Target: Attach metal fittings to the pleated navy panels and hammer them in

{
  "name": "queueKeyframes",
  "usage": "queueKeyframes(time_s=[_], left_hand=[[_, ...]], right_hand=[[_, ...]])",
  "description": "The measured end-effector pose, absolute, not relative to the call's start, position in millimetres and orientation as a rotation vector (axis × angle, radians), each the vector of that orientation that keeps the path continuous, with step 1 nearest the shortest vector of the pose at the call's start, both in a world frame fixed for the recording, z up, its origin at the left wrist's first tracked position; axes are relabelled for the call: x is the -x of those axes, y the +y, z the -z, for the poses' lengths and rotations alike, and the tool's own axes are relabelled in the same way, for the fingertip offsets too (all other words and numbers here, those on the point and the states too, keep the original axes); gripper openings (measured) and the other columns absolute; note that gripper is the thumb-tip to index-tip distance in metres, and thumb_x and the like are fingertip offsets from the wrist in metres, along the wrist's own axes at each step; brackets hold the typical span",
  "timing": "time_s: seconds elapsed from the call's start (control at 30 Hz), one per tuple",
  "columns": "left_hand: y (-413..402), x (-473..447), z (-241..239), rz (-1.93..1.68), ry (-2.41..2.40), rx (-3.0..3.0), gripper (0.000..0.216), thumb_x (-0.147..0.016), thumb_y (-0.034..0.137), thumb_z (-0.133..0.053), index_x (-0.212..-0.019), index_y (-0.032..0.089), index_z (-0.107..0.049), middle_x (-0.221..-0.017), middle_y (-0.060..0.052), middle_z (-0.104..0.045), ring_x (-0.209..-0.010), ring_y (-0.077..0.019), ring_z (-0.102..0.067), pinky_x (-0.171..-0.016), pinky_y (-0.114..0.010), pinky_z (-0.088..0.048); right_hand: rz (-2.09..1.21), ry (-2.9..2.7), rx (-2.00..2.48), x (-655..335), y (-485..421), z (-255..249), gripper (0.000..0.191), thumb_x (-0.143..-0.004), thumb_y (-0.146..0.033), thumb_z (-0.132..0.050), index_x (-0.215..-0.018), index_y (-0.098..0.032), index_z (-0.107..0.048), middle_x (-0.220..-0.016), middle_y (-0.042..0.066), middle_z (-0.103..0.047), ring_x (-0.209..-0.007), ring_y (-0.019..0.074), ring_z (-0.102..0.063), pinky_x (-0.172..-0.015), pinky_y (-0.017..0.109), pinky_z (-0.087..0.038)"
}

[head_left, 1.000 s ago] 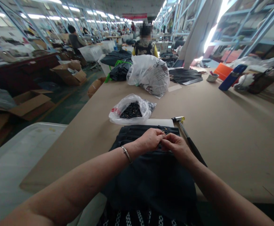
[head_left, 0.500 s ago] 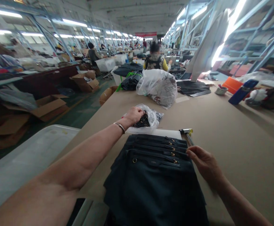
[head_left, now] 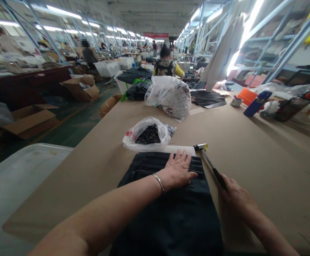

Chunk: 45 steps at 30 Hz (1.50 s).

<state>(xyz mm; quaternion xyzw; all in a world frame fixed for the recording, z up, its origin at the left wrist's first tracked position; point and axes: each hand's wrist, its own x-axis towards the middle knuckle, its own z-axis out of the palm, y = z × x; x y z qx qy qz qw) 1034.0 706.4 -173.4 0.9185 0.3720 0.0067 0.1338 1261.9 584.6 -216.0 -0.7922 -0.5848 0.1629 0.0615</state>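
Dark garments (head_left: 168,209) lie stacked in front of us on the brown table (head_left: 250,153), their zippered top edges pointing away from us toward the clear plastic bag (head_left: 146,133) of small dark metal fittings that sits just beyond the stack. We judge the work to be in its middle: the top piece is laid flat and in place, the bag is still well filled, and the hammer (head_left: 209,161) has not struck anything that we can see. We cannot tell whether a fitting already sits under our palm.

Our left hand (head_left: 178,170) rests flat on the far end of the stack, fingers spread and relaxed, pressing the cloth down and gripping nothing; a thin bracelet (head_left: 158,181) circles that wrist. Our right hand (head_left: 237,199), just to the right of the stack, closes around the hammer's dark handle, whose yellow-tipped head points away from us and lies near the stack's far right corner.
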Motion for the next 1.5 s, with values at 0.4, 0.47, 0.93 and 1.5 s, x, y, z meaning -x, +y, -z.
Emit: queueKeyframes(time_s=[0.4,0.47,0.93,1.5], left_hand=[[697.8,-999.2,189.8,-0.035,1.198,-2.67,0.062,-0.093,0.049,-0.021,-0.142,0.012,-0.031,-0.149,-0.009,-0.022,-0.137,-0.0315,-0.018,-0.111,-0.054,-0.011],[696.8,-998.5,193.6,-0.078,1.203,-2.697,0.059,-0.094,0.045,-0.022,-0.142,0.012,-0.033,-0.148,-0.01,-0.025,-0.136,-0.0313,-0.021,-0.111,-0.053,-0.013],[695.6,-1000.1,203.2,-0.254,1.233,-2.768,0.055,-0.09,0.036,-0.031,-0.138,0.01,-0.039,-0.145,-0.012,-0.032,-0.132,-0.031,-0.028,-0.111,-0.049,-0.018],[696.3,-999.0,202.8,-0.198,1.209,-2.726,0.056,-0.09,0.036,-0.03,-0.139,0.01,-0.038,-0.146,-0.012,-0.03,-0.134,-0.0315,-0.025,-0.111,-0.047,-0.016]], right_hand=[[-1.106,-1.311,1.773,-1238.3,551.2,197.4,0.049,-0.085,-0.052,-0.042,-0.121,-0.018,-0.044,-0.062,0.0,-0.051,-0.055,0.0147,-0.051,-0.056,0.027,-0.045],[-0.897,-1.507,1.917,-1233.4,547.6,193.6,0.054,-0.085,-0.051,-0.04,-0.125,-0.016,-0.045,-0.074,0.008,-0.063,-0.065,0.019,-0.059,-0.063,0.03,-0.049],[-0.566,-1.691,1.999,-1235.8,548.0,193.9,0.057,-0.09,-0.046,-0.032,-0.142,-0.021,-0.031,-0.12,0.012,-0.061,-0.101,0.0223,-0.063,-0.078,0.031,-0.054],[-0.533,-1.923,2.13,-1234.6,530.6,211.7,0.049,-0.091,-0.034,-0.03,-0.138,-0.022,-0.038,-0.108,0.011,-0.067,-0.084,0.0265,-0.068,-0.06,0.033,-0.057]])
